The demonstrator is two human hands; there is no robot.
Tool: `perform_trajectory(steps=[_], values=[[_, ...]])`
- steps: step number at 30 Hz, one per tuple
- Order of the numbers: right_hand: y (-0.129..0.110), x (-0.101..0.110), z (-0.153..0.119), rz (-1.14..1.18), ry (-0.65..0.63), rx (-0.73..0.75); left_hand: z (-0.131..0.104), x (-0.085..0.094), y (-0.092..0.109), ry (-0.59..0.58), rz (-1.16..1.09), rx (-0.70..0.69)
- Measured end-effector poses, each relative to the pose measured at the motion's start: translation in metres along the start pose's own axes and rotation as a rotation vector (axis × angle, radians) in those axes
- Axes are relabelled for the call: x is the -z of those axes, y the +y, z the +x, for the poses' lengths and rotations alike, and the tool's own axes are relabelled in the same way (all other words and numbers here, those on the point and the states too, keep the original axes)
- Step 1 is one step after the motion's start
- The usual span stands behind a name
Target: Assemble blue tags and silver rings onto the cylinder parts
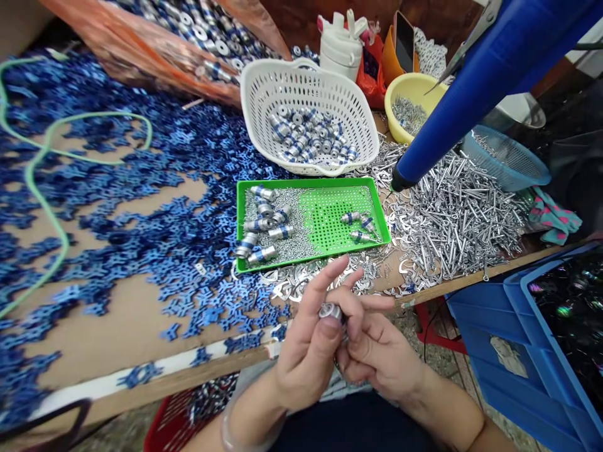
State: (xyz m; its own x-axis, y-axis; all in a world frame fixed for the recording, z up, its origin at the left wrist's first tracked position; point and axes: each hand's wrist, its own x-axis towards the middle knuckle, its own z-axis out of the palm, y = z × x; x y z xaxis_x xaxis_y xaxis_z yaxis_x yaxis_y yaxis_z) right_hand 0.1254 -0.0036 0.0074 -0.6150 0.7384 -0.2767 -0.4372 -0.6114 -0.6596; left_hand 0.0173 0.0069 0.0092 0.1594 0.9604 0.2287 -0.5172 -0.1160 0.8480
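Note:
In front of my body, over the table's near edge, my left hand [306,358] pinches a small silver metal cylinder [329,310] between thumb and fingers, its round end facing up. My right hand [384,355] is pressed against the left fingers, with thumb and index closed just below the cylinder; what they grip is hidden. Just beyond the hands lies a green perforated tray [313,257]. Several silver cylinders with blue bands [281,232] rest among tiny metal pieces on its left side. A few slimmer blue-banded parts [360,236] lie on its right.
Blue metal pieces [188,213] cover the table's left. A white basket [311,75] holds banded cylinders. Silver rods [456,220] are heaped at right. A blue pole-like tool [452,107] slants down over them. A yellow bowl [392,103] and blue crate [499,351] stand at right.

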Motion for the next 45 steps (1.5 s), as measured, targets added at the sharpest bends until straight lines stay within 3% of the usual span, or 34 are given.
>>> perform_trajectory(steps=[5,9,14,18,23,27,29,32,36,38,40,45], values=[[0.003,0.020,0.004,-0.112,-0.041,-0.034,-0.002,0.010,0.001,0.009,0.129,-0.069],[0.005,0.029,-0.001,-0.232,0.033,-0.041,-0.003,0.011,-0.003,-0.021,0.265,-0.136],[0.013,0.017,-0.009,-0.477,0.308,0.165,-0.006,0.006,-0.010,-0.040,0.285,-0.129],[0.015,0.013,-0.010,-0.639,0.373,0.309,-0.006,0.005,-0.011,-0.049,0.252,-0.117],[0.010,0.015,-0.015,-0.841,0.360,0.291,-0.003,0.001,-0.008,0.051,0.137,-0.042],[0.008,0.011,-0.021,-1.275,0.460,0.539,-0.001,-0.008,-0.007,0.185,-0.029,0.012],[0.007,0.009,-0.022,-1.376,0.497,0.603,0.000,-0.010,-0.007,0.251,-0.084,0.041],[0.004,0.006,-0.020,-1.225,0.510,0.480,0.000,-0.012,-0.009,0.293,-0.132,0.065],[0.005,0.008,-0.010,-0.386,0.306,0.019,-0.003,-0.011,-0.017,0.226,-0.205,0.082],[0.009,0.009,-0.005,-0.106,0.249,-0.065,-0.003,-0.009,-0.020,0.206,-0.209,0.093],[0.012,0.009,-0.004,-0.116,0.275,-0.030,-0.001,-0.007,-0.019,0.225,-0.189,0.066],[0.015,0.009,-0.012,-0.486,0.361,0.123,0.008,-0.003,-0.010,0.278,-0.180,-0.040]])
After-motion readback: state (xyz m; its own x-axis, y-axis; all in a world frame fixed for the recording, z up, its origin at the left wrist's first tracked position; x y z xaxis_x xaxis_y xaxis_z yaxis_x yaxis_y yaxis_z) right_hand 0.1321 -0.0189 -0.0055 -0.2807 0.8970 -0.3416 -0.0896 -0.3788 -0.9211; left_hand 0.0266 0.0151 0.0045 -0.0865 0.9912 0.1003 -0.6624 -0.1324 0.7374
